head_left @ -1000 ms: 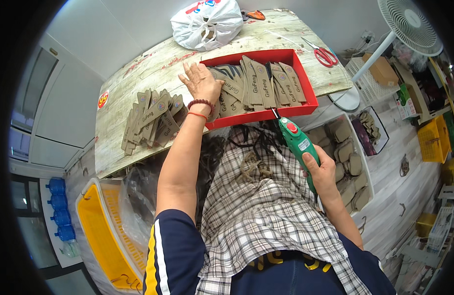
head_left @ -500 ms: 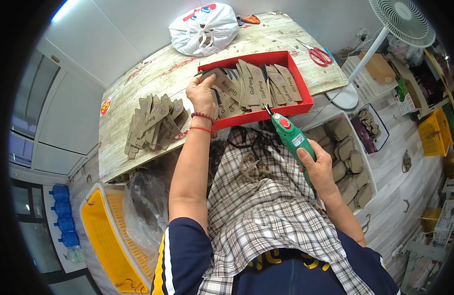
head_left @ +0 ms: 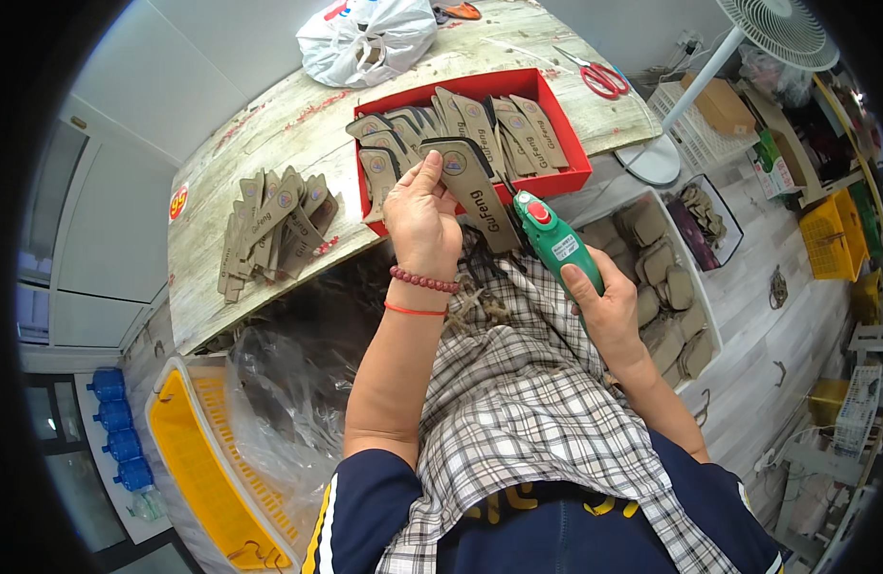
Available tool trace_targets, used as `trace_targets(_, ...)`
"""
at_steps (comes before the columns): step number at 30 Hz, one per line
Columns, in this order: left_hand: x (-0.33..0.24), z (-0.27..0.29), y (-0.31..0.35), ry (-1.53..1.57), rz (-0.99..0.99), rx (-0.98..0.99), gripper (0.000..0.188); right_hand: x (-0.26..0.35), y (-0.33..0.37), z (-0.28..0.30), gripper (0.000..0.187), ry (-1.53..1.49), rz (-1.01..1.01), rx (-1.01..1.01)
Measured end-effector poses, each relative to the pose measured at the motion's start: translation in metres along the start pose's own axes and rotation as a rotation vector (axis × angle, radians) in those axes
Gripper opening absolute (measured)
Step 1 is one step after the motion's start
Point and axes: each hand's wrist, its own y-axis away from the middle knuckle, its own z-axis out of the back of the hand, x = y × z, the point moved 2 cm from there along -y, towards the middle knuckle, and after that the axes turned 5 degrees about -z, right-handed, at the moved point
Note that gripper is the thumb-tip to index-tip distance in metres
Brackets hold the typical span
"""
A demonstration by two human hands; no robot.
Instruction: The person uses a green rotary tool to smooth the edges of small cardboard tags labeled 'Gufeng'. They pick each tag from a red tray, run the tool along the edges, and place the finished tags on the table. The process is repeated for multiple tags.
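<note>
In my left hand (head_left: 424,212), pinched between thumb and fingers, is a flat tan printed piece (head_left: 478,196) with a rounded top and a black rim along its top and side. My right hand (head_left: 604,301) grips a green handheld power cutter (head_left: 559,239) with a red button. The cutter's thin dark tip lies at the right edge of the tan piece; whether it touches cannot be told. Just beyond my hands stands a red open box (head_left: 568,120), filled with similar pieces. To its left a loose pile of tan pieces (head_left: 274,225) lies on the table (head_left: 198,301).
A knotted white plastic bag (head_left: 370,48) and red-handled scissors (head_left: 602,78) sit farther back on the table. Right of my lap is a white bin (head_left: 706,359) of tan pieces; a yellow basket (head_left: 198,459) stands at lower left. A white fan (head_left: 714,77) rises at the right.
My left hand has drawn a tan piece from the box toward me and to the right, beside the cutter's tip. The view has shifted slightly.
</note>
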Motion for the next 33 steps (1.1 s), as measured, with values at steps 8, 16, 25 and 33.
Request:
trace_targets(8, 0.023, -0.004, 0.014, -0.022, 0.043, -0.034, 0.018, -0.003, 0.006, 0.005, 0.043, -0.038, -0.039, 0.007)
trace_targets(16, 0.028, -0.009, 0.027, -0.052, 0.027, -0.041, 0.014, -0.002, 0.004, 0.007, 0.046, -0.065, -0.032, 0.002)
trace_targets(25, 0.026, -0.003, 0.032, -0.2, -0.012, 0.037, 0.011, 0.002, -0.001, 0.008, 0.046, -0.098, -0.028, 0.029)
trace_targets(33, 0.005, 0.0, 0.024, -0.479, -0.166, 0.185, 0.008, 0.002, -0.001, 0.01, 0.047, -0.095, -0.038, 0.063)
